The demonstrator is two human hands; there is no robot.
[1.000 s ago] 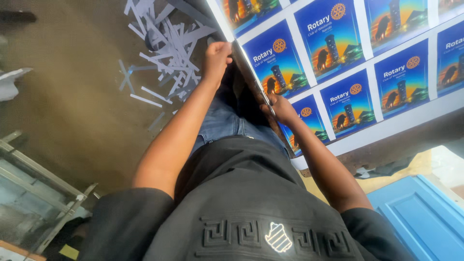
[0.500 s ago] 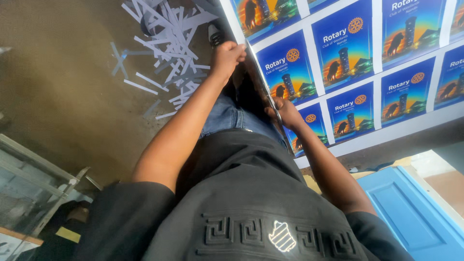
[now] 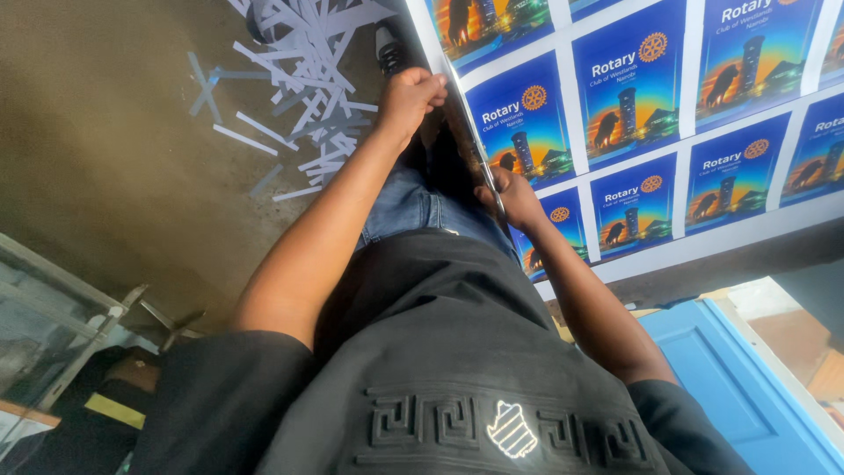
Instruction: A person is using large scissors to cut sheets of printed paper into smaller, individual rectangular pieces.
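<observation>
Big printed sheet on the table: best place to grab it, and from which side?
Take the printed sheet by its white near edge, where it overhangs the table edge, coming from the body side. That margin is bare and free underneath; the left hand and right hand sit on it there.

A large printed sheet point(image 3: 668, 132) is laid flat, tiled with blue cards bearing orange emblems and skyline scenes, divided by white margins. Its white left edge is gripped at two spots and overhangs the floor.
</observation>
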